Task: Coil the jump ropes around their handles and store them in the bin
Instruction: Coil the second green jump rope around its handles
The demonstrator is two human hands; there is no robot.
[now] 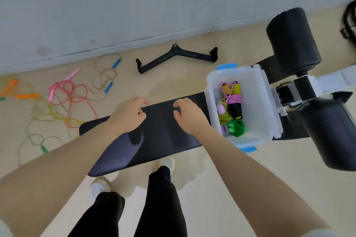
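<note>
A clear plastic bin [258, 90] with blue latches stands on the black bench pad [158, 132]. Inside it lie coiled ropes: a pink one on black-and-yellow handles [234, 100], a yellow-green one [224, 116] and a green one [236, 128]. My left hand [128, 114] and my right hand [189, 117] hover over the pad just left of the bin, fingers loosely curled, holding nothing. On the floor at left lie loose tangled ropes: one with blue handles [108, 86], a pink one [72, 90], an orange-handled one [27, 96] and a green-handled one [44, 149].
A black pull-down bar handle [176, 57] lies on the floor near the wall. Black foam rollers [292, 40] and the bench frame [308, 86] sit right of the bin. My legs and white shoes [100, 186] stand at the pad's near edge.
</note>
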